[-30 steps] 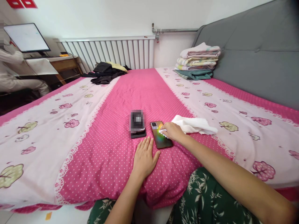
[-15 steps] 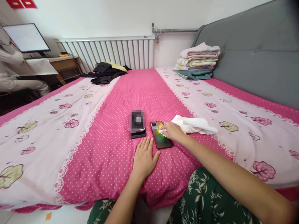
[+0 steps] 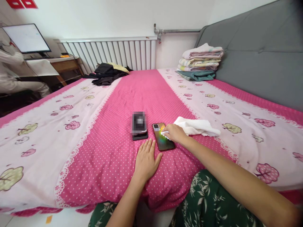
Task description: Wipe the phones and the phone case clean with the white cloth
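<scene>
Home bedroom, pink bedspread (image 3: pixel 146 91), grey headboard (image 3: pixel 258 53), folded bedding stack (image 3: pixel 201 61), radiator (image 3: pixel 113 52)

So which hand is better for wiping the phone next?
Right, probably. The right hand presses the cloth on the phone; the left hand lies flat on the bed beside it, empty.

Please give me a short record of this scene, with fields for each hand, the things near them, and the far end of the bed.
Left hand: open, palm flat on the pink bedspread, fingertips close to the phone
Right hand: closed on one end of the white cloth, holding it on the phone
Phone: lies back up, shiny rainbow back
Dark device: beside the phone, on its left
Far end: folded blankets by the grey headboard; dark clothes near the radiator
</scene>
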`<action>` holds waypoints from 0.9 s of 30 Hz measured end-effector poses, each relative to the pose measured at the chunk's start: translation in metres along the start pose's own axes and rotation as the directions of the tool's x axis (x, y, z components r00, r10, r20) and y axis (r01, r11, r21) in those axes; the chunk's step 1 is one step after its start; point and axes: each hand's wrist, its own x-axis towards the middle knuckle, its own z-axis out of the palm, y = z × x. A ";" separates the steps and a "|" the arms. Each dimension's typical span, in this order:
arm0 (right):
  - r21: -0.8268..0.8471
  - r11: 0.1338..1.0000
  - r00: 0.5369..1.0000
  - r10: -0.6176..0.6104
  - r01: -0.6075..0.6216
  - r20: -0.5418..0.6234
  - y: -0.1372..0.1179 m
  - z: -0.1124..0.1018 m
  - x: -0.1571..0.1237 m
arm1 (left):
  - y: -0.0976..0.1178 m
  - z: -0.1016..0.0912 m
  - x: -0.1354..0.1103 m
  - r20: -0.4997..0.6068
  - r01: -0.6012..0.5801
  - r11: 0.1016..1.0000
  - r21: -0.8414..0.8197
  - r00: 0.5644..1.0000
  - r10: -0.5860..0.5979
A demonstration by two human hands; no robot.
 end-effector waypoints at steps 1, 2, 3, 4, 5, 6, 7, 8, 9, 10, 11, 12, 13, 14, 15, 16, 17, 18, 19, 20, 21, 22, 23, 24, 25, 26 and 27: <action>0.000 1.000 1.000 -0.001 0.001 -0.002 0.000 0.000 0.000 | 0.000 0.000 0.000 -0.003 -0.002 1.000 0.000 1.000 0.002; 0.000 1.000 1.000 -0.002 0.002 -0.004 0.000 0.000 0.000 | 0.000 0.000 0.000 -0.005 -0.002 1.000 0.000 1.000 0.002; -0.001 1.000 1.000 -0.002 0.002 -0.005 0.000 0.000 0.000 | 0.000 0.000 0.000 -0.004 -0.002 1.000 0.000 1.000 0.002; -0.001 1.000 1.000 -0.001 0.001 -0.005 0.000 0.000 0.000 | 0.000 0.000 0.000 -0.001 -0.002 1.000 0.000 1.000 0.002; -0.002 1.000 1.000 0.000 0.000 -0.003 0.000 0.000 0.000 | 0.000 0.000 0.000 0.003 -0.001 1.000 0.000 1.000 0.001; -0.003 1.000 1.000 0.001 -0.001 -0.001 0.000 0.000 0.000 | 0.000 0.000 0.000 0.008 -0.001 1.000 0.000 1.000 0.001; -0.004 1.000 1.000 0.002 -0.002 0.002 0.000 0.000 0.000 | 0.000 0.000 0.001 0.012 -0.001 1.000 0.000 1.000 0.001; -0.005 1.000 1.000 0.003 -0.003 0.004 0.000 -0.001 0.000 | -0.001 0.000 0.001 0.015 -0.002 1.000 -0.001 1.000 0.002; -0.007 1.000 1.000 0.005 -0.005 0.007 -0.001 -0.001 0.000 | -0.001 0.000 0.001 0.016 -0.002 1.000 -0.001 1.000 0.002; -0.009 1.000 1.000 0.006 -0.006 0.010 -0.001 -0.001 0.000 | -0.001 0.000 0.001 0.015 -0.001 1.000 -0.002 1.000 0.001; -0.012 1.000 1.000 0.007 -0.007 0.013 -0.001 -0.002 0.000 | -0.001 0.000 0.000 0.014 0.000 1.000 -0.002 1.000 0.000; -0.015 1.000 1.000 0.007 -0.007 0.016 -0.002 -0.002 -0.001 | 0.000 0.000 0.000 0.011 0.000 1.000 -0.001 1.000 0.000; -0.018 1.000 1.000 0.006 -0.006 0.020 -0.002 -0.003 -0.001 | 0.000 0.000 0.000 0.009 -0.001 1.000 -0.001 1.000 0.001; -0.022 1.000 1.000 0.005 -0.004 0.025 -0.003 -0.003 -0.002 | 0.000 0.000 0.000 0.007 -0.002 1.000 0.000 1.000 0.002; -0.027 1.000 0.999 0.004 -0.003 0.032 -0.003 -0.004 -0.002 | 0.000 0.000 0.000 0.007 -0.004 1.000 0.000 1.000 0.004; -0.032 0.999 0.999 0.003 -0.001 0.040 -0.004 -0.005 -0.003 | 0.000 0.000 0.000 0.007 -0.005 1.000 -0.001 1.000 0.005; -0.037 0.999 0.999 0.002 0.000 0.049 -0.004 -0.005 -0.004 | 0.000 0.000 0.000 0.009 -0.005 1.000 -0.001 1.000 0.005; -0.041 0.999 0.998 0.001 0.002 0.060 -0.005 -0.006 -0.005 | 0.000 0.000 0.000 0.011 -0.004 1.000 -0.002 1.000 0.004; -0.046 0.999 0.997 0.001 0.002 0.071 -0.005 -0.008 -0.006 | 0.000 -0.001 0.000 0.013 -0.002 1.000 -0.004 1.000 0.002; -0.049 0.999 0.997 0.002 0.002 0.082 -0.006 -0.009 -0.007 | 0.000 -0.001 0.000 0.015 -0.001 1.000 -0.005 1.000 0.001; -0.052 0.999 0.996 0.005 0.000 0.091 -0.006 -0.010 -0.008 | 0.000 -0.001 0.000 0.016 0.001 1.000 -0.007 1.000 -0.001; -0.054 0.999 0.995 0.009 -0.004 0.098 -0.007 -0.011 -0.008 | 0.000 -0.001 0.000 0.016 0.001 1.000 -0.008 1.000 -0.001; -0.056 0.998 0.995 0.014 -0.009 0.103 -0.007 -0.012 -0.009 | 0.000 -0.001 0.000 0.016 0.001 1.000 -0.010 1.000 -0.001; -0.056 0.998 0.994 0.018 -0.012 0.106 -0.007 -0.013 -0.009 | 0.000 -0.001 0.000 0.016 0.000 1.000 -0.011 1.000 0.001; -0.057 0.998 0.994 0.022 -0.016 0.105 -0.007 -0.013 -0.009 | 0.000 -0.001 0.000 0.016 -0.001 1.000 -0.012 1.000 0.002; -0.057 0.998 0.994 0.024 -0.018 0.103 -0.007 -0.013 -0.009 | 0.000 -0.002 0.000 0.016 -0.001 1.000 -0.012 1.000 0.002; -0.058 0.998 0.995 0.027 -0.021 0.097 -0.007 -0.012 -0.008 | 0.000 -0.002 0.000 0.019 0.000 1.000 -0.012 1.000 0.001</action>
